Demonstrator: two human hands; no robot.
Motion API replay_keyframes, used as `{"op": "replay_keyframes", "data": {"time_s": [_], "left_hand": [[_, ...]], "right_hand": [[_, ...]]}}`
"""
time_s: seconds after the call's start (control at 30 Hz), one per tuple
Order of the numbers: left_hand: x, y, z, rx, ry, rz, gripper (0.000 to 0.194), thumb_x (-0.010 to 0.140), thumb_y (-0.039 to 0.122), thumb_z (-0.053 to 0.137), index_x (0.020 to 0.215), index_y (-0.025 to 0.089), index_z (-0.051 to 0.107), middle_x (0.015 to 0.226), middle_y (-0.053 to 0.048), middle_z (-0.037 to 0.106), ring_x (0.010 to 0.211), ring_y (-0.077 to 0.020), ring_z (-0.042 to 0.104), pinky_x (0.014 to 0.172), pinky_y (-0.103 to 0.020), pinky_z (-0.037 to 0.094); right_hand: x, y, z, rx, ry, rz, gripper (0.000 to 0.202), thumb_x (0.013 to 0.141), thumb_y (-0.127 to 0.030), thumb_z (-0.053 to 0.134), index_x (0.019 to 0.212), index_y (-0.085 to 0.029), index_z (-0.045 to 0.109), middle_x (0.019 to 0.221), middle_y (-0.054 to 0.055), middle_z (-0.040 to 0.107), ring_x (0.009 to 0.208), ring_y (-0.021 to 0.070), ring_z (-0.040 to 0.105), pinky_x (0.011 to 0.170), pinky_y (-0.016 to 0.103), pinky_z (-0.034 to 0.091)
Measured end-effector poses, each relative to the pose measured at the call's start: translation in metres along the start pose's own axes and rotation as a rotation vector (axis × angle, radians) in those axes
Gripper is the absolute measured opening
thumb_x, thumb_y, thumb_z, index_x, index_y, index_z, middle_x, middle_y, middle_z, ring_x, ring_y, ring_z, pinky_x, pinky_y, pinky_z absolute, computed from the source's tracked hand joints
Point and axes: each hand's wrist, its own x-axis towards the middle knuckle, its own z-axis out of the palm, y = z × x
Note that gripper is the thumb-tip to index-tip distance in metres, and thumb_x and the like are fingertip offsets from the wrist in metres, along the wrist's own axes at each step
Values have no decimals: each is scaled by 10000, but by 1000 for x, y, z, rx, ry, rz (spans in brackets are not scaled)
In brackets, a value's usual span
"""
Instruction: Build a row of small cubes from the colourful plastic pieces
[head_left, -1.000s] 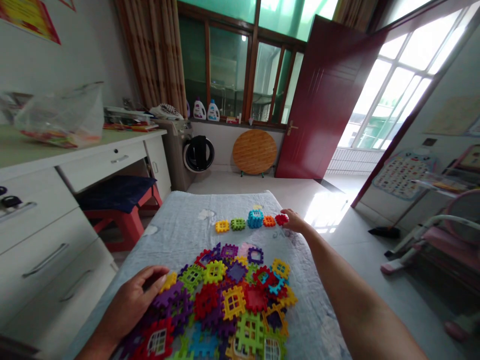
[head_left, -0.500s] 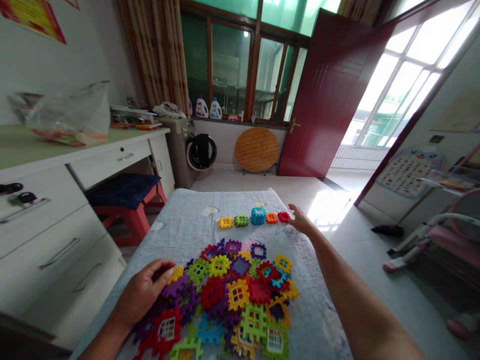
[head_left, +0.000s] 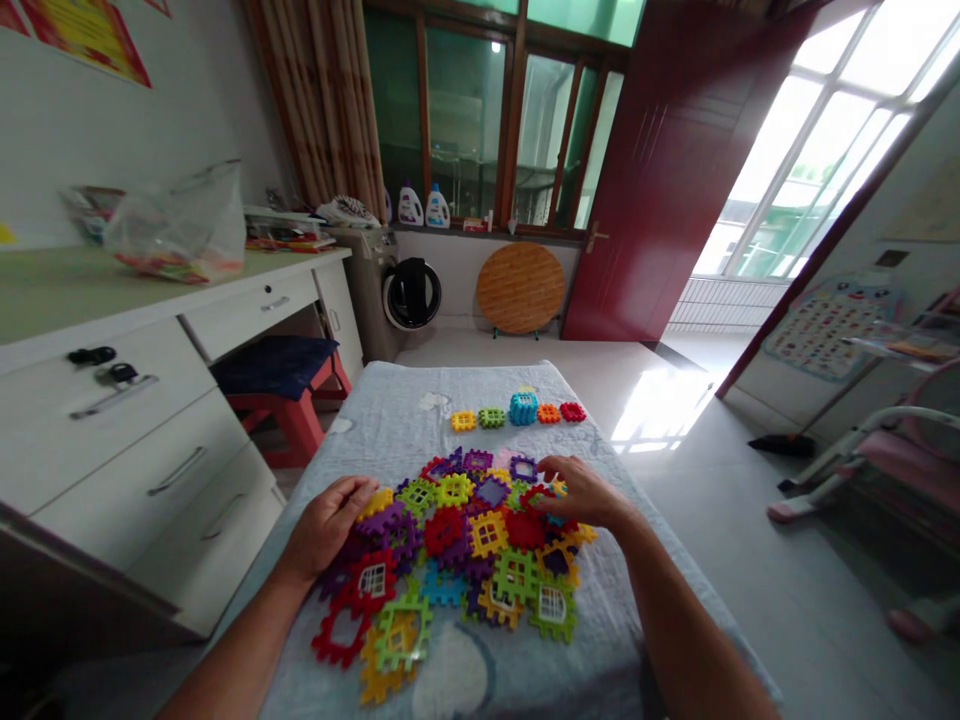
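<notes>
Resting at the left edge of the pile [head_left: 444, 530], my left hand [head_left: 330, 525] has its fingers together beside a yellow tile [head_left: 377, 503]; I cannot tell whether they pinch it or merely touch it. The pile lies on the cloth [head_left: 394, 400] between my two hands, its notched tiles overlapping at various angles. Beyond it sits a row [head_left: 491, 418] running yellow, green, blue, orange, red, the blue piece thicker than the rest. My right hand [head_left: 585, 492] is over the pile's right side, thumb and fingers parted, grasping nothing that I can see; whether it touches the tiles beneath is hidden from me.

Freeing a tile here would, I judge, go best by taking an uppermost one by its rim and lifting straight up, since notches could snag neighbours, with the left hand steadying the heap.

As for writing, the poster [head_left: 90, 40] at far left is too blurred to read. The bottles [head_left: 410, 207] at the back bear labels, but I can make out no brand. The chart [head_left: 832, 325] at right shows rows of little pictures, without legible words.
</notes>
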Motion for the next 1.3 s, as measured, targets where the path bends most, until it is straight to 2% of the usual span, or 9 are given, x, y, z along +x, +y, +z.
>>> {"op": "replay_keyframes", "data": {"time_s": [0.1, 0.23, 0.4, 0.53, 0.67, 0.8, 0.93, 1.1, 1.3], "left_hand": [[0, 1, 1, 1, -6, 7, 450, 814, 576, 438, 915, 190, 648, 943, -30, 701, 930, -205, 621, 868, -274, 458], [0, 3, 1, 31, 9, 14, 439, 809, 570, 443, 885, 194, 656, 900, -10, 706, 880, -190, 633, 820, -241, 467], [0, 1, 1, 56, 13, 39, 433, 810, 566, 442, 884, 196, 654, 900, -12, 705, 891, -188, 632, 818, -237, 468], [2, -3, 1, 67, 5, 31, 414, 815, 548, 447, 893, 198, 654, 918, -16, 705, 899, -188, 635, 820, -239, 469], [3, -5, 1, 84, 17, 33, 397, 806, 535, 466, 895, 202, 662, 923, -16, 710, 890, -186, 641, 815, -237, 475], [2, -1, 1, 107, 27, 36, 392, 793, 534, 476, 884, 204, 666, 917, -25, 711, 883, -194, 641, 821, -250, 478], [2, 3, 1, 112, 36, 33, 399, 782, 547, 479, 871, 206, 666, 916, -30, 708, 890, -199, 637, 834, -265, 477], [2, 2, 2, 102, 32, 28, 390, 769, 550, 494, 868, 215, 666, 920, -28, 708, 891, -201, 632, 844, -276, 474], [3, -4, 3, 100, 27, 29, 403, 783, 557, 479, 884, 209, 654, 932, -39, 702, 901, -206, 630, 847, -290, 475]], "right_hand": [[-4, -7, 8, -60, 3, -46, 458, 608, -336, 694, 1048, -232, 617, 974, 39, 647, 940, 225, 547, 878, 364, 392], [-3, -6, 10, -9, 54, -59, 282, 672, -336, 648, 933, -229, 656, 943, 36, 646, 910, 201, 560, 855, 331, 403], [12, 14, 7, 116, 196, 139, 294, 810, -456, 505, 857, -195, 630, 790, 26, 641, 719, 160, 568, 655, 268, 421], [22, 37, 15, 5, 318, 210, 422, 932, -366, 245, 718, -205, 572, 678, 27, 603, 675, 154, 556, 667, 272, 397], [24, 53, 25, -140, 421, 347, 376, 925, -324, 258, 750, -207, 570, 762, 62, 637, 772, 184, 571, 756, 306, 386], [21, 64, 28, -164, 503, 444, 241, 865, -334, 400, 920, -221, 605, 967, 68, 652, 924, 219, 554, 834, 350, 372], [22, 66, 32, -136, 477, 336, 357, 812, -320, 477, 1152, -258, 567, 1191, 38, 596, 1123, 255, 460, 930, 410, 322], [25, 61, 37, -142, 328, 166, 411, 828, -263, 424, 1214, -302, 559, 1323, -13, 520, 1233, 238, 362, 1012, 416, 240], [23, 57, 34, -150, 248, 116, 407, 805, -192, 407, 1117, -328, 630, 1207, -18, 590, 1157, 229, 404, 993, 403, 234]]}}
